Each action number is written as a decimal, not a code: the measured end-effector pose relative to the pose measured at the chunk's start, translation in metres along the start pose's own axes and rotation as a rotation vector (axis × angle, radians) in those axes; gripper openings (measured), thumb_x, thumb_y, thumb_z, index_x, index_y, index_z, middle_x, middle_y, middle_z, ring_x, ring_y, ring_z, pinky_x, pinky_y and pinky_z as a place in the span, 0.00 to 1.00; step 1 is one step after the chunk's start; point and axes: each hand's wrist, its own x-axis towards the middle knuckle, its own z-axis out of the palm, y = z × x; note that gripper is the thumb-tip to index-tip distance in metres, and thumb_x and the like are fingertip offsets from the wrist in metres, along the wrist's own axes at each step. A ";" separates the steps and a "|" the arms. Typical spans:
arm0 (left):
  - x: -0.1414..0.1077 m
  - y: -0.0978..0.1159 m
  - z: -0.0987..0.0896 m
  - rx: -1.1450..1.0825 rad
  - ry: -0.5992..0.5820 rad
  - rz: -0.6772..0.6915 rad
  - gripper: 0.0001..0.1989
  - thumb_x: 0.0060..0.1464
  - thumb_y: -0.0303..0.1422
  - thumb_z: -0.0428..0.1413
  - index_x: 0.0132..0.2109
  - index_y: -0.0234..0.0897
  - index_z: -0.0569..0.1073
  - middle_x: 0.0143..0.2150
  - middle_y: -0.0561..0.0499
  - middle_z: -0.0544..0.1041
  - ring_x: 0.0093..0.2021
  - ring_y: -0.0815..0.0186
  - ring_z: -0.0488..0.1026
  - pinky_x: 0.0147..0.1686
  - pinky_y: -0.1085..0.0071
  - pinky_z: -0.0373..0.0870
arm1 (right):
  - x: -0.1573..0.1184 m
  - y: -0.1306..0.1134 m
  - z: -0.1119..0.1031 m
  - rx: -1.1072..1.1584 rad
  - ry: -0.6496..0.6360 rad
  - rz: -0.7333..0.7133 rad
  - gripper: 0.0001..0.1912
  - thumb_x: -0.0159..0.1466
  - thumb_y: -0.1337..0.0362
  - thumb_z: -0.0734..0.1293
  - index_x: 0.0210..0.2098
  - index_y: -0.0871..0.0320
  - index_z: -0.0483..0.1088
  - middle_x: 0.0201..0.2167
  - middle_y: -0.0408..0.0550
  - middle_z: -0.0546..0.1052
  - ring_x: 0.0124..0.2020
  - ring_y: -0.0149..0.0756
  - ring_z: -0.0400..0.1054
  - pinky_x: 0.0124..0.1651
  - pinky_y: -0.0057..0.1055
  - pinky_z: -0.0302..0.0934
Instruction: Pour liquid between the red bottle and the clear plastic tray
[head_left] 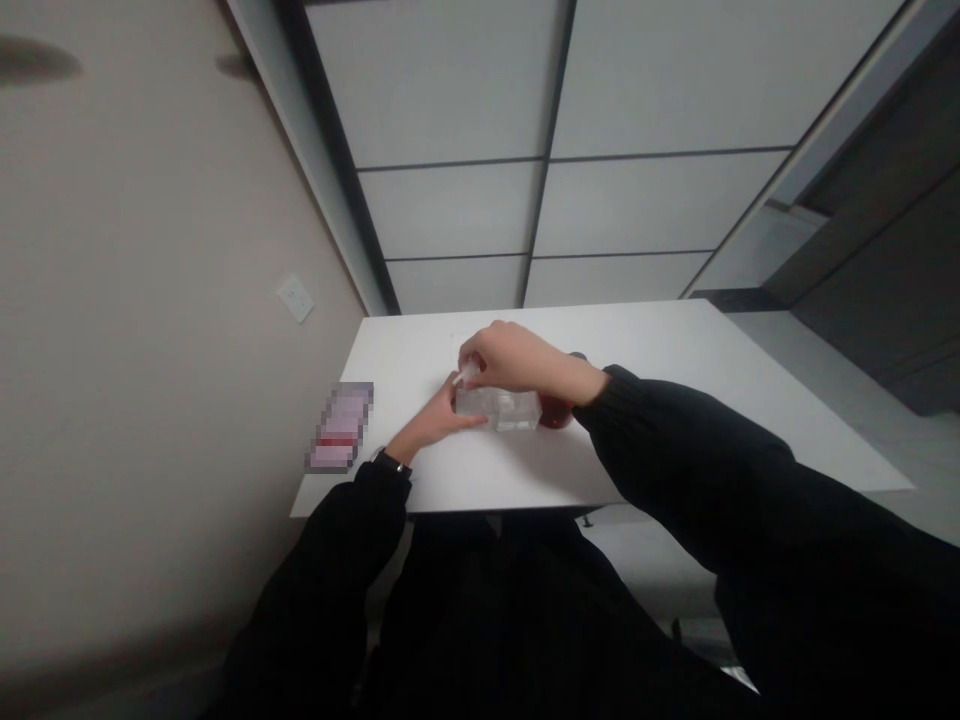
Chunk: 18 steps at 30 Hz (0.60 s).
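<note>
Two clear, square-sided containers stand side by side on the white table; the left clear container (pixel 474 403) is between the fingers and thumb of my left hand (pixel 442 412). My right hand (pixel 504 356) is above it, its fingers pinched on a small whitish piece (pixel 468 371) at the container's top. The right clear container (pixel 517 411) touches neither hand visibly. A reddish-brown bottle (pixel 556 412) stands beside it, partly hidden by my right wrist.
The white table (pixel 645 340) meets a wall at the left. A pixelated pink packet (pixel 341 428) lies at the table's left edge. Pale panelled doors (pixel 450 210) rise behind the table, and a socket (pixel 296 298) is on the left wall.
</note>
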 end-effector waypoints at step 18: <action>-0.004 0.012 0.001 0.023 -0.007 -0.041 0.39 0.48 0.42 0.72 0.62 0.37 0.66 0.61 0.40 0.73 0.61 0.49 0.73 0.61 0.52 0.72 | 0.001 0.004 -0.004 0.014 -0.002 0.045 0.14 0.65 0.58 0.74 0.47 0.59 0.82 0.39 0.54 0.85 0.40 0.42 0.76 0.39 0.33 0.59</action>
